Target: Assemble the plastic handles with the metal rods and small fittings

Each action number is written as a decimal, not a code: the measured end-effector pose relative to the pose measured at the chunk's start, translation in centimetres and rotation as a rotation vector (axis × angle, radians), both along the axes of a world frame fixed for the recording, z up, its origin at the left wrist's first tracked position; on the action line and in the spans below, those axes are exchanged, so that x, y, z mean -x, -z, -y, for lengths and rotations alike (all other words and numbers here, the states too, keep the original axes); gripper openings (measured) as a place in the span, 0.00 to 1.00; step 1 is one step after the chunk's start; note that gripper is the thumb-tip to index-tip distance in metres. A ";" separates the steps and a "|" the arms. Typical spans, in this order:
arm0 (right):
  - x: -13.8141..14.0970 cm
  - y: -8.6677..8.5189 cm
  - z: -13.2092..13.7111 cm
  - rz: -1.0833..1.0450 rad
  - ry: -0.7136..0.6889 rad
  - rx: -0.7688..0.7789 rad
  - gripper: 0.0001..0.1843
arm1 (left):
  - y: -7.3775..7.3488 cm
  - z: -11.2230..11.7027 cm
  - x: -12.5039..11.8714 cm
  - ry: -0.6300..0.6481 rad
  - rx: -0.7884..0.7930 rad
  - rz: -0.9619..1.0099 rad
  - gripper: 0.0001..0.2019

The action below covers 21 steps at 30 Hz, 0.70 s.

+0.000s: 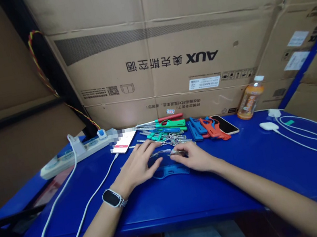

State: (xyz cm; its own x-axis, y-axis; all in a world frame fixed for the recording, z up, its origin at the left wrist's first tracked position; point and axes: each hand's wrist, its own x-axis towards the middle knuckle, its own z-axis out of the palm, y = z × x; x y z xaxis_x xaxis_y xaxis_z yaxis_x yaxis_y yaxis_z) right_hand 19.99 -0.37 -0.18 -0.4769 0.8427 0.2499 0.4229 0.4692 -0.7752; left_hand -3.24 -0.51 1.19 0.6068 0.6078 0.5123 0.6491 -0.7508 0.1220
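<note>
My left hand (139,165) rests on a blue badge holder (170,169) lying flat on the blue table (191,198), fingers spread over its left part. My right hand (192,156) pinches a small metal clip (178,153) at the holder's upper edge. A watch (112,198) is on my left wrist. Just behind the hands lies a heap of metal clips (170,138) and green, blue and red badge holders (200,127).
A white power strip (75,152) sits at the left with a white cable running forward. A phone (123,142) lies behind my left hand, another phone (225,124) near an orange drink bottle (250,101). A white charger and cable (302,132) lie at right. Cardboard boxes (165,52) wall the back.
</note>
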 end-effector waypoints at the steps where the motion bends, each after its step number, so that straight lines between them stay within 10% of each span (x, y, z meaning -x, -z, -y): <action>1: 0.0 0.0 0.0 0.006 -0.003 -0.010 0.13 | 0.0 0.1 -0.2 0.029 -0.055 0.024 0.15; 13: 0.7 0.9 -0.4 -0.014 -0.096 0.053 0.14 | 0.8 0.2 -0.6 0.232 -0.238 -0.103 0.09; 21: 0.4 0.4 -0.3 0.102 -0.022 -0.026 0.14 | 1.2 1.8 0.2 0.240 0.065 -0.008 0.11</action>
